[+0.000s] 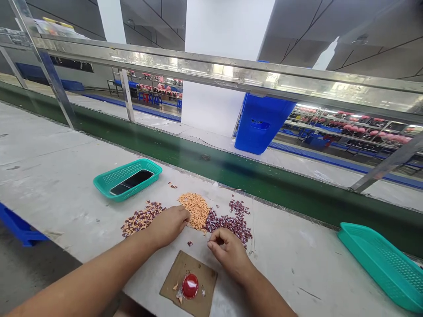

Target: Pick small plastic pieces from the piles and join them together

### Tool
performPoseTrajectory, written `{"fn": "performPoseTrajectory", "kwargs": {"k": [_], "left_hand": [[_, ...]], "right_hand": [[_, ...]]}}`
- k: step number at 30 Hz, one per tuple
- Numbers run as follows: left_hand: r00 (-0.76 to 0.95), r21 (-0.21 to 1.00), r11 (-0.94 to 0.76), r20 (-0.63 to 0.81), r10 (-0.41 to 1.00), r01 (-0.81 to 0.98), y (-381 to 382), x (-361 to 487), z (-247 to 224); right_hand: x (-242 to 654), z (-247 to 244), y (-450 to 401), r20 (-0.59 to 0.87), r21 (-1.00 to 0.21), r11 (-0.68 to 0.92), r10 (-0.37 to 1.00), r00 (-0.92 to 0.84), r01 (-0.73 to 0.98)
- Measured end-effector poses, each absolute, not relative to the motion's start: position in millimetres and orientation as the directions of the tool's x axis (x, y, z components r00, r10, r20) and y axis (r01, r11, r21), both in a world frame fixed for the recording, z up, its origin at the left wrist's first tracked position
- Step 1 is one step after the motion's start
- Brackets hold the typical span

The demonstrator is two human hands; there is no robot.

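Observation:
My left hand point(170, 224) is closed at the lower left edge of a pile of small orange pieces point(194, 209); its fingertips are partly hidden. To its left lies a pile of mixed orange and dark purple pieces point(140, 219). My right hand point(227, 250) has thumb and index finger pinched beside a pile of dark purple pieces point(233, 224); whatever lies between the fingertips is too small to name. Nearer to me, a round red object point(190, 285) rests on a square of brown cardboard point(172, 275), with a few orange scraps around it.
A green basket point(109, 193) holding a phone point(132, 182) stands at the left. Another green basket point(373, 264) is at the right. Behind the table point(280, 259) runs a green belt point(211, 160), with a metal frame and a blue bin point(261, 127) beyond.

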State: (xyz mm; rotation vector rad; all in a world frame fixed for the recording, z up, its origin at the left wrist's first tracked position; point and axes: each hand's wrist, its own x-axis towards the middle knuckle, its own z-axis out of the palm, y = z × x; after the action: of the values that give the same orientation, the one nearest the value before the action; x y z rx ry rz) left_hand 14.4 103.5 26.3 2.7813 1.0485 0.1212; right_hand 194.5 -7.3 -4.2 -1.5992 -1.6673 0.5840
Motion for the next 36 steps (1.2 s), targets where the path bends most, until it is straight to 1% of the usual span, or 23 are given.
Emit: {"fn": "performPoseTrajectory", "kwargs": {"k": [8,15,19,24,29,33,36], "left_hand": [[0.758,0.153,-0.746,-0.037,0.651,0.648,105,26,23],[0.769,0.231,-0.748,0.001,0.640,0.622,91,21,30],[0.747,0.216,-0.731,0.011,0.664,0.647,94,16,32],[0.746,0.161,-0.735,-0.013,0.666,0.659,103,20,27],[0.751,0.115,-0.743,-0.071,0.656,0.660,107,31,21],[0.759,0.112,-0.750,-0.103,0.643,0.651,108,34,22],[0.756,0.139,-0.744,-0.098,0.647,0.654,106,32,24]], "right_hand": [[198,-7,-5,0.180,-0.855,0.116,0.981,0.079,0.505],[192,-4,-7,0.108,-0.949,0.092,0.994,0.036,0.302],[191,-3,-7,0.083,-0.971,0.076,0.996,0.025,0.225],[191,-4,-6,0.082,-0.981,0.073,0.996,0.047,0.179],[191,-5,-6,0.082,-0.984,0.072,0.995,0.054,0.161],[193,-7,-5,0.081,-0.986,0.073,0.996,0.048,0.153],[193,-7,-4,0.084,-0.986,0.076,0.996,0.043,0.150]]}}
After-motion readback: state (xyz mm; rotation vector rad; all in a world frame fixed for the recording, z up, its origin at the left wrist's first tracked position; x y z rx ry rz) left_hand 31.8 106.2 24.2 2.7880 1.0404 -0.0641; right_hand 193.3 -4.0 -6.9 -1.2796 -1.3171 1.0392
